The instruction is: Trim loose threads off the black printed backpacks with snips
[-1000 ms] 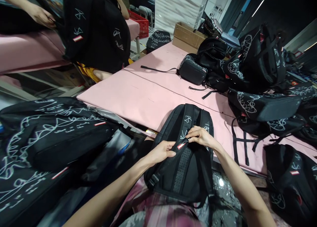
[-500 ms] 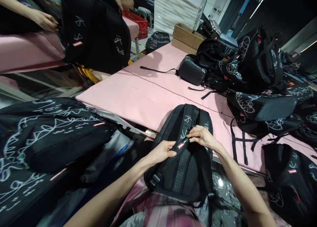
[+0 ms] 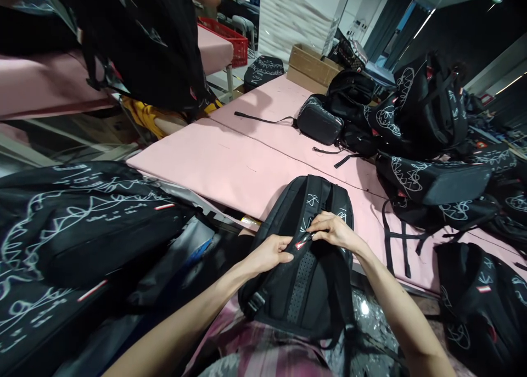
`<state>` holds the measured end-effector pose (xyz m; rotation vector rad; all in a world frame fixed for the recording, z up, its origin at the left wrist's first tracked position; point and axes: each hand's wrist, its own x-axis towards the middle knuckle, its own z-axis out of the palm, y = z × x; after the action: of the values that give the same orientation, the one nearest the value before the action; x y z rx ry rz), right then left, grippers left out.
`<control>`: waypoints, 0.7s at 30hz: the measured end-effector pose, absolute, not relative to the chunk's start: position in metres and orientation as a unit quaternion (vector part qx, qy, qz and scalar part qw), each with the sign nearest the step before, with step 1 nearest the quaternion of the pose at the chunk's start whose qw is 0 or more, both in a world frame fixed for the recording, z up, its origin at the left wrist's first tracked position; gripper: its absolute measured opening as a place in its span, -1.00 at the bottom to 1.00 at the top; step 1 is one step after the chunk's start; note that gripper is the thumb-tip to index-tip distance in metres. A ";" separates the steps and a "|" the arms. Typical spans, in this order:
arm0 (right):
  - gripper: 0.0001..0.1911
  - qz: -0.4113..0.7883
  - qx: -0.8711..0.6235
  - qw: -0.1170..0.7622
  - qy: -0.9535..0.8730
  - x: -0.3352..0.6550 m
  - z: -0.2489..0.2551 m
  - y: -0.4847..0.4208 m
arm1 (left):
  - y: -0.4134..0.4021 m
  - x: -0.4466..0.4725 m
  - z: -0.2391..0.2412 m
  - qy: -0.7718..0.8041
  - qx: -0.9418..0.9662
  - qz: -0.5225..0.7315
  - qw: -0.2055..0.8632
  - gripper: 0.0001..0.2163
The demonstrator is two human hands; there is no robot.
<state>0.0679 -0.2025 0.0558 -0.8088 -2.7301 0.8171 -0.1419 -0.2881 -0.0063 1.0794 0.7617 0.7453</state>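
Black backpack (image 3: pixel 302 289), straps facing up, rests with its top over the near edge of a pink tabletop (image 3: pixel 214 155) and its base against the wearer's plaid clothing (image 3: pixel 267 349). To the right, a heap of similar black bags (image 3: pixel 440 182) with white scribbled drawings crowds the tabletop, loose straps trailing; a cardboard box (image 3: pixel 310 72) stands at the far end. More patterned bags (image 3: pixel 119 240) fill the left side, and another bag (image 3: pixel 483 305) sits at lower right. Beyond, a co-worker's large black bag (image 3: pixel 144 42) hides part of a second pink table. The backpack lies directly beneath both hands, which are near each other but apart. The left hand (image 3: pixel 272 253) pinches the edge of a shoulder strap (image 3: pixel 312 201) beside its red-and-white label (image 3: pixel 302 244); the right hand (image 3: pixel 334 232) has its fingertips closed on a dark item too small to identify.
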 end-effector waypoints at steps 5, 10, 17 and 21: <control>-0.75 0.189 -0.256 0.040 -0.947 0.054 0.064 -0.215 | -0.291 -0.141 -0.009 0.370 0.481 0.327 0.724 -0.68; -0.76 0.148 -0.253 0.035 -0.956 0.052 0.070 -0.223 | -0.291 -0.143 -0.010 0.367 0.475 0.336 0.726 -0.67; -0.80 0.215 -0.310 0.074 -0.923 0.058 0.057 -0.232 | -0.299 -0.136 -0.018 0.387 0.493 0.336 0.703 -0.67; -0.77 0.337 -0.448 0.199 -0.804 0.087 0.039 -0.244 | -0.322 -0.146 -0.025 0.445 0.549 0.295 0.643 -0.71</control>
<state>0.0872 -0.2437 0.0391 -1.2516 -2.2476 0.9433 -0.1456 -0.3216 -0.0252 1.2497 1.0147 0.6719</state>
